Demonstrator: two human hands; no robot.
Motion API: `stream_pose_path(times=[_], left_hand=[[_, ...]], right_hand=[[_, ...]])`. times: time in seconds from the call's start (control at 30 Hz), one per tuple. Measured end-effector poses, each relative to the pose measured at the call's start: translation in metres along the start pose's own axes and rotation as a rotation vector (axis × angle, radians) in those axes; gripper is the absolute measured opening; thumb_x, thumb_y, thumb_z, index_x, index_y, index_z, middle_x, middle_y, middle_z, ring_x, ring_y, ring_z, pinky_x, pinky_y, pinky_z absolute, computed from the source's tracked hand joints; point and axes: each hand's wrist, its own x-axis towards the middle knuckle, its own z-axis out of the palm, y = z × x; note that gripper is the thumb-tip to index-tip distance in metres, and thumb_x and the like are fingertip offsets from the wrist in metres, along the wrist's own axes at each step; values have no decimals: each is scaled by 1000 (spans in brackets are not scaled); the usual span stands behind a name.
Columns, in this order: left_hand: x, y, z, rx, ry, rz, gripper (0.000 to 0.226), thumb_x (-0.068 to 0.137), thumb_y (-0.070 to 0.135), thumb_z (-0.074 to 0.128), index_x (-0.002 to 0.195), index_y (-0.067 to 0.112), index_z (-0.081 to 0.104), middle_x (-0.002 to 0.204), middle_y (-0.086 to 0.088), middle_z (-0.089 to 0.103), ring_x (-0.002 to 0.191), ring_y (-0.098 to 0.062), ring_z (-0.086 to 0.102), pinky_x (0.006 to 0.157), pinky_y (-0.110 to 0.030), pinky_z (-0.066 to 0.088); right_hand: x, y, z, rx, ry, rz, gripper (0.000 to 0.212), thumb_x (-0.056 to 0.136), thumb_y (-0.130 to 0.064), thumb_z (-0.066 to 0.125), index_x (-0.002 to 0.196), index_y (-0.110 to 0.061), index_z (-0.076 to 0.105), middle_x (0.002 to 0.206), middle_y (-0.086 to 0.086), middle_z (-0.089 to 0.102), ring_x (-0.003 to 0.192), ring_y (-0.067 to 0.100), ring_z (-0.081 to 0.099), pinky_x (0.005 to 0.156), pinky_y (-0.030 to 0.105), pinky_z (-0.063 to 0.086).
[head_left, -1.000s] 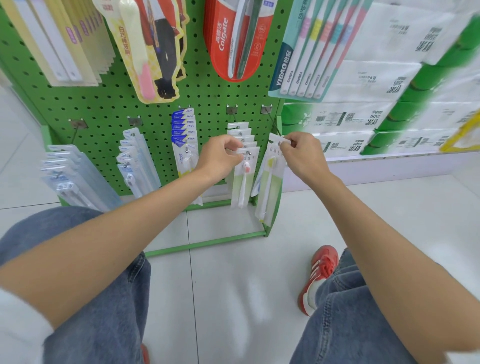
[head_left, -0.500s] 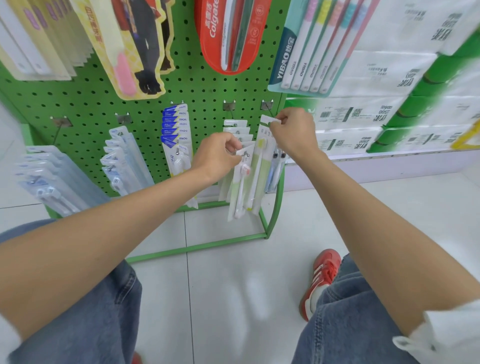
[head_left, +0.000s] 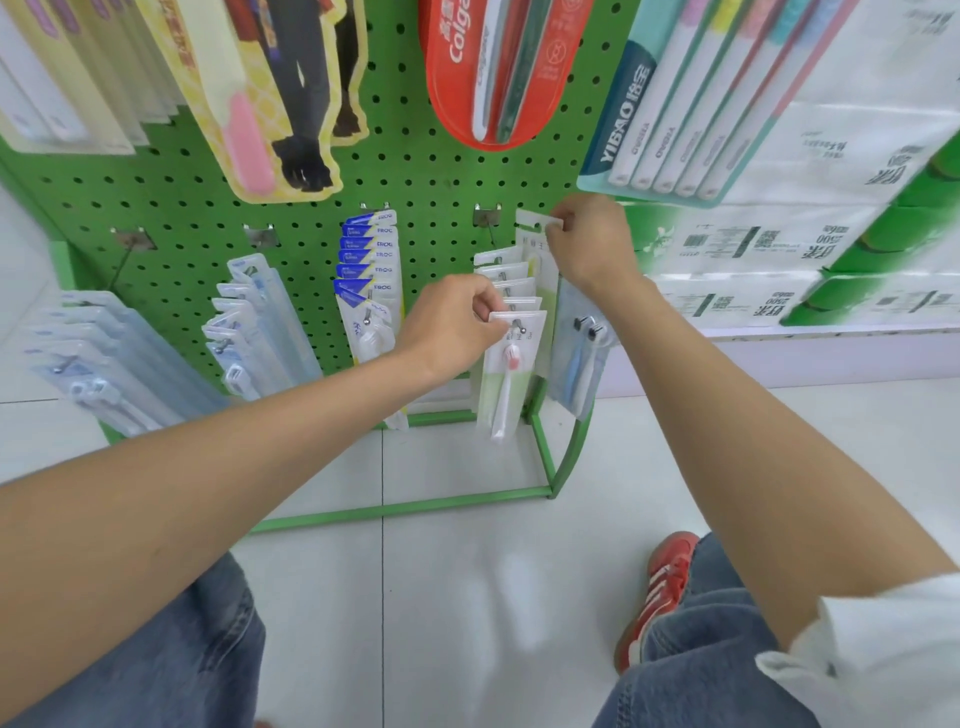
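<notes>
Work in hand: hanging a loose toothbrush pack on the pegboard (head_left: 415, 182), low row, right end.
Left hand (head_left: 452, 327): thumb and forefinger pinch the top left corner of the front pack (head_left: 511, 374), right at the hook tip (head_left: 518, 326).
Why so: probably to steady the row (head_left: 501, 275) and keep the front card at the tip, so the hook end is easy to find when the other pack comes in.
Right hand (head_left: 592, 244): fingers curled, pinching the loose pack (head_left: 535, 228) by the right end of its header card.
Why so: the grip sits beside the hang hole, not over it. The hole shows free, ready for a hook by my reading.
Loose pack, place: raised near the board, farther than the row and just right of it, header about level with the hook's wall plate. Its lower part drops behind the row's cards.
Loose pack vs hands: header pokes out left of the right fingers. It is farther and higher than the left hand, and apart from it.
Neighbour: blue pack (head_left: 579, 364) hangs just right of the row, below the right wrist; its hook is hidden.
Unclear: whether the loose pack touches the board.
</notes>
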Motion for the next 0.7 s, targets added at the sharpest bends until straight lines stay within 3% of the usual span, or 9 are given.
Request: stream_pose_path(times=[0.13,0.27,0.53,0.63,0.7], left_hand=[[1,0,0,-4,4,-11,22,81,18,74,69,30,60,72,10,62,63,-2,54,75,-37,55],[1,1,-1,-8,-1,-14,22,81,17,74,70,30,60,71,11,61,63,-1,54,75,-36,55],[-2,8,-4,-22,9,-53,16,74,24,75,74,31,61,80,10,63,67,-6,57,77,-39,56],[-3,15,-9,-26,64,-63,8,74,36,64,79,30,62,85,11,63,74,-8,57,78,-37,55],[2,19,-13,2,84,-44,14,85,36,55,93,30,65,99,9,61,85,-10,57,83,-37,52]], right_hand=[[10,2,9,14,-42,-23,22,95,-11,53,107,-4,70,101,15,71,94,30,65,86,41,55],[17,3,7,14,-161,-37,28,98,-14,53,121,-9,67,111,13,68,103,27,63,89,31,49],[17,-1,7,-22,-108,-57,30,101,-17,48,124,-10,65,115,14,67,106,30,61,92,38,50],[17,-2,3,-51,-100,-39,32,103,-19,43,128,-12,61,122,12,65,112,31,58,95,39,48],[17,-1,0,-71,-101,-35,33,103,-20,42,129,-13,60,126,12,64,116,31,57,97,39,47]])
